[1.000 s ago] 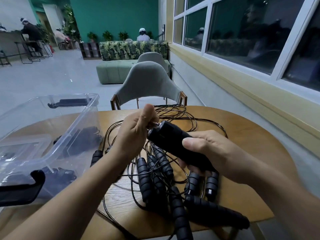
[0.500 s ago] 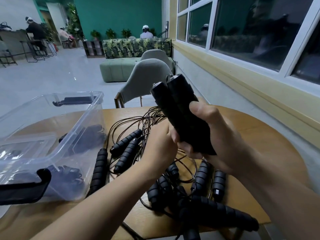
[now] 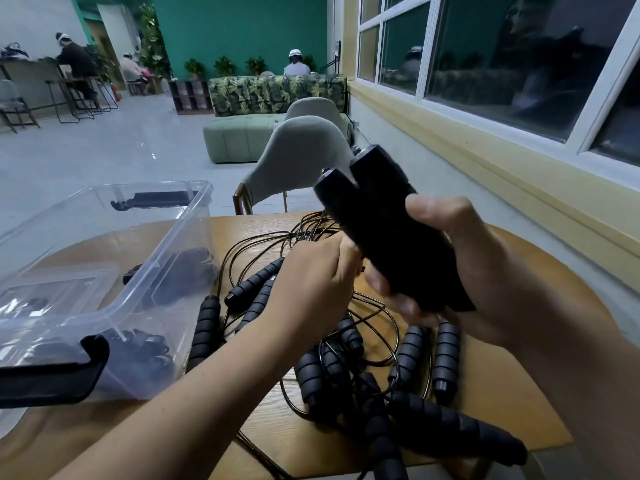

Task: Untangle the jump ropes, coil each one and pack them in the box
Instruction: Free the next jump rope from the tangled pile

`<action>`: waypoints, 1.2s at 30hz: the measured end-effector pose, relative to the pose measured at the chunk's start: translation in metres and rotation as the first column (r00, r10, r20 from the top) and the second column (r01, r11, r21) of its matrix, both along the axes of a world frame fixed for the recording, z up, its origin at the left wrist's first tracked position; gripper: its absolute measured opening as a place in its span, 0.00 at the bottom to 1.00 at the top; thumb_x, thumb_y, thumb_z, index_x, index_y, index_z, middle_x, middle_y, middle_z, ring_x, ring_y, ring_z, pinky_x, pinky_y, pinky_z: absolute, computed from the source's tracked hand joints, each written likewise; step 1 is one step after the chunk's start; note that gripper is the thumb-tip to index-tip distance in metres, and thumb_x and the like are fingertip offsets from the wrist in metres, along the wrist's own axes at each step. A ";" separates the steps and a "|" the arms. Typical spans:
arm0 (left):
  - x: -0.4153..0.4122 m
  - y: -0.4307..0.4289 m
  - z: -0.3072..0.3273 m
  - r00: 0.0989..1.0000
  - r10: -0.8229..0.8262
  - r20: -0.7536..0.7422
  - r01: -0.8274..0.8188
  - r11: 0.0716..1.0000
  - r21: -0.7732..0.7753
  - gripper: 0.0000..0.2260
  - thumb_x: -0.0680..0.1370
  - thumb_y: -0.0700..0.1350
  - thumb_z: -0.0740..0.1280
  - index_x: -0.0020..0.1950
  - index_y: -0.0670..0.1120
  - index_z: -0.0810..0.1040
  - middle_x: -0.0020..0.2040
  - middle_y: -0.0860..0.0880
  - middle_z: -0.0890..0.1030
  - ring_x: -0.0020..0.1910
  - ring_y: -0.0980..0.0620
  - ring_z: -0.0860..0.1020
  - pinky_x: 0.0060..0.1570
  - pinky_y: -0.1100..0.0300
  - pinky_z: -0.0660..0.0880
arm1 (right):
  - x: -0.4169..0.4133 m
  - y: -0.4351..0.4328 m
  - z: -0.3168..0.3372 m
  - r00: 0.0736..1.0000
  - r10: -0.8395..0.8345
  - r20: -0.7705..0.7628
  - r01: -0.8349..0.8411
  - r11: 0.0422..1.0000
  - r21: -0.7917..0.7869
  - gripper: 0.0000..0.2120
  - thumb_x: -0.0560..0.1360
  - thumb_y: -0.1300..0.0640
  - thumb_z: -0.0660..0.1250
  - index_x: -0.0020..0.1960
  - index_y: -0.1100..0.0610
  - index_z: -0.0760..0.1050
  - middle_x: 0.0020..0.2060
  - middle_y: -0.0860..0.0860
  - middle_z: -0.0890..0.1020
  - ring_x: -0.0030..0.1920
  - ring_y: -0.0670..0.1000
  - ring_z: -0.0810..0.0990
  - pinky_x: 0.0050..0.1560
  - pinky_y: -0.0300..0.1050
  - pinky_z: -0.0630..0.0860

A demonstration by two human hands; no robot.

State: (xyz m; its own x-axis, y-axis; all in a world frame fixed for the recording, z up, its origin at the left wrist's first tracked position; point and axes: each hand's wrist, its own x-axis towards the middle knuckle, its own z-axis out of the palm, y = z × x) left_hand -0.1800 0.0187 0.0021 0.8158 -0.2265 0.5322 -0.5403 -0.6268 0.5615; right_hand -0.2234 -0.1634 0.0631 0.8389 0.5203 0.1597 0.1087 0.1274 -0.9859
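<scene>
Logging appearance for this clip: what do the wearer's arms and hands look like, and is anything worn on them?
Both are bare. The left forearm and right forearm show no sleeve up to the frame edge. The left hand and right hand wear no glove, and no watch, bracelet or ring shows on the parts in view. No markings are visible.

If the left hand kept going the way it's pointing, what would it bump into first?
Probably the black handles, the two that the right hand grips. The left hand points up and right at them and looks very close, maybe touching; depth is unclear.
</scene>
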 end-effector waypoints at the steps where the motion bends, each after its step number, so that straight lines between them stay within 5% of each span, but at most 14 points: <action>1: -0.003 -0.003 0.001 0.999 -0.047 -0.001 0.047 0.999 0.000 0.24 0.89 0.54 0.51 0.38 0.52 0.77 0.30 0.49 0.77 0.33 0.53 0.77 0.38 0.60 0.70 | 0.001 -0.005 0.000 0.997 -0.068 0.025 0.068 0.998 0.008 0.32 0.80 0.41 0.60 0.58 0.73 0.75 0.38 0.64 0.80 0.28 0.54 0.74 0.24 0.42 0.69; 3: -0.008 -0.007 0.003 0.996 -0.066 0.063 0.066 0.998 -0.004 0.21 0.89 0.54 0.51 0.39 0.60 0.72 0.29 0.50 0.73 0.33 0.54 0.75 0.37 0.61 0.68 | 0.003 -0.012 0.001 0.984 -0.177 0.036 0.175 0.983 0.062 0.29 0.81 0.41 0.59 0.62 0.68 0.76 0.39 0.63 0.80 0.29 0.54 0.75 0.25 0.43 0.69; 6: -0.011 -0.012 0.000 0.993 -0.112 0.038 0.109 0.991 0.075 0.19 0.88 0.58 0.50 0.42 0.55 0.70 0.31 0.51 0.73 0.33 0.54 0.74 0.37 0.51 0.71 | 0.013 -0.022 -0.003 0.951 -0.305 0.040 0.299 0.948 0.113 0.24 0.83 0.41 0.60 0.64 0.60 0.76 0.40 0.62 0.79 0.31 0.55 0.74 0.27 0.44 0.67; 10: -0.010 -0.014 0.000 0.996 -0.084 0.039 0.075 0.980 0.184 0.18 0.88 0.57 0.55 0.39 0.55 0.62 0.29 0.53 0.69 0.29 0.55 0.69 0.30 0.55 0.62 | 0.023 -0.037 -0.009 0.834 -0.531 0.152 0.531 0.846 0.045 0.24 0.82 0.39 0.62 0.62 0.59 0.77 0.41 0.62 0.81 0.34 0.58 0.76 0.30 0.47 0.68; 13: -0.011 -0.015 0.000 0.989 -0.106 0.099 0.081 0.970 0.228 0.17 0.87 0.57 0.57 0.41 0.52 0.64 0.30 0.51 0.70 0.29 0.50 0.70 0.30 0.51 0.69 | 0.029 -0.047 -0.017 0.751 -0.627 0.204 0.639 0.769 0.012 0.26 0.80 0.38 0.65 0.63 0.60 0.77 0.41 0.62 0.83 0.34 0.58 0.77 0.29 0.48 0.69; 18: -0.017 -0.018 -0.001 0.965 -0.208 0.160 0.144 0.930 0.337 0.14 0.86 0.57 0.59 0.45 0.50 0.68 0.33 0.52 0.71 0.30 0.47 0.71 0.31 0.49 0.72 | 0.032 -0.057 -0.025 0.625 -0.688 0.368 0.758 0.648 -0.077 0.25 0.78 0.32 0.67 0.57 0.54 0.76 0.38 0.56 0.85 0.32 0.56 0.80 0.30 0.49 0.72; 22: -0.022 -0.017 0.004 0.937 -0.248 0.245 0.161 0.931 0.328 0.13 0.85 0.53 0.63 0.46 0.46 0.74 0.32 0.54 0.70 0.30 0.48 0.70 0.29 0.50 0.71 | 0.027 -0.059 -0.029 0.523 -0.544 0.656 0.851 0.376 -0.366 0.20 0.82 0.34 0.63 0.55 0.51 0.75 0.37 0.51 0.82 0.37 0.51 0.80 0.34 0.47 0.71; 25: -0.022 -0.009 0.008 0.922 -0.274 0.275 0.198 0.941 0.273 0.12 0.85 0.52 0.66 0.46 0.46 0.79 0.34 0.54 0.75 0.32 0.52 0.72 0.33 0.51 0.71 | 0.024 -0.047 -0.033 0.589 -0.415 0.693 0.808 0.288 -0.514 0.19 0.80 0.32 0.61 0.53 0.49 0.72 0.38 0.49 0.78 0.39 0.48 0.76 0.34 0.46 0.67; 30: -0.018 0.011 0.016 0.919 -0.276 0.282 0.232 0.956 0.178 0.11 0.82 0.52 0.73 0.47 0.46 0.84 0.39 0.56 0.79 0.37 0.57 0.73 0.36 0.58 0.71 | 0.023 -0.038 -0.053 0.759 -0.247 0.603 0.651 0.331 -0.683 0.25 0.77 0.25 0.55 0.50 0.46 0.72 0.39 0.48 0.82 0.41 0.50 0.79 0.42 0.54 0.78; 36: -0.019 0.019 0.023 0.916 -0.298 0.269 0.248 0.947 0.203 0.11 0.80 0.52 0.74 0.46 0.46 0.83 0.40 0.56 0.78 0.38 0.61 0.71 0.37 0.67 0.67 | 0.008 -0.034 -0.054 0.874 -0.064 0.482 0.457 0.447 -0.769 0.30 0.75 0.24 0.45 0.51 0.46 0.73 0.42 0.48 0.83 0.44 0.50 0.80 0.47 0.55 0.77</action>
State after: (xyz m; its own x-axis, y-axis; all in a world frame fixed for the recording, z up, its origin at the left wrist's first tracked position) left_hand -0.1991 0.0373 0.0255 0.5228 -0.5210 0.6747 -0.8277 -0.4995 0.2557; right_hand -0.2154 -0.1978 0.0088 0.9442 0.3215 0.0712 0.3171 -0.8294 -0.4599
